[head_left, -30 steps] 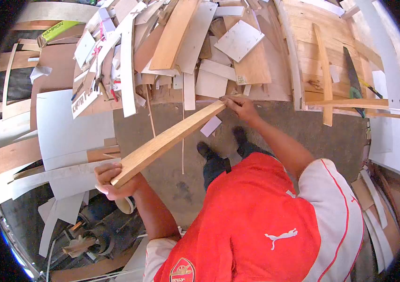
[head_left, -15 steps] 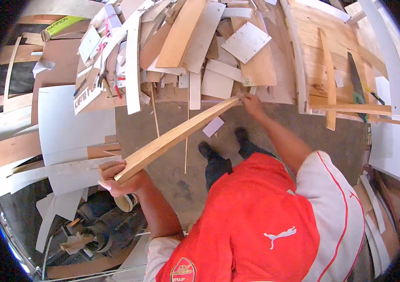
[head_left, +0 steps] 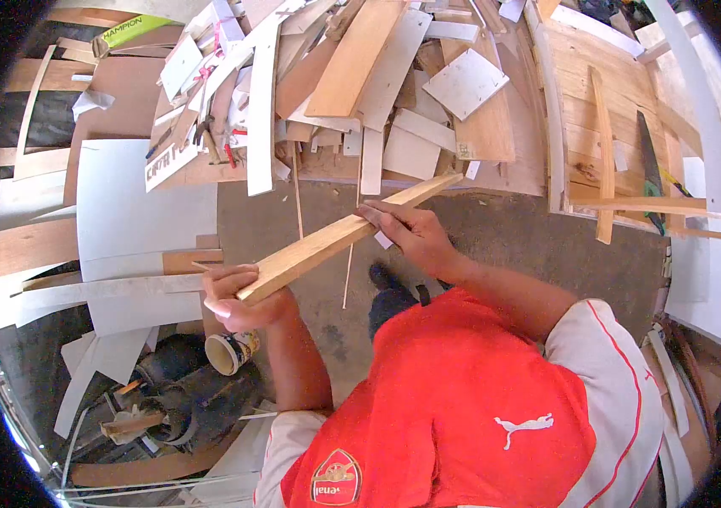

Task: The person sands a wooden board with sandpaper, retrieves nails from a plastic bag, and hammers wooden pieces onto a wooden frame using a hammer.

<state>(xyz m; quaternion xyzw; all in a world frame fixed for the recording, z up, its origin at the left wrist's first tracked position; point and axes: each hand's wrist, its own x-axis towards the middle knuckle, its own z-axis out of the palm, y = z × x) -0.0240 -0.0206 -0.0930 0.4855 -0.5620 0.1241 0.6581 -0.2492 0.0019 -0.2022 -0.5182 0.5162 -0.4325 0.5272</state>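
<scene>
Since left hand (head_left: 246, 313) clutched the wood strip (head_left: 310, 252) by one end, right hand (head_left: 414, 238) gripping midway, snug fingers steadied it best imo.

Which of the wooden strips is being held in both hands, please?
The long wooden strip angled across the middle: the left hand grips its near end, the right hand holds it partway along. No other strip is in hand.

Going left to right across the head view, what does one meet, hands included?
Lime-green package, left hand gripping one end of the wooden strip, right hand on that strip, white leaping-cat shirt logo, green-handled saw.
</scene>
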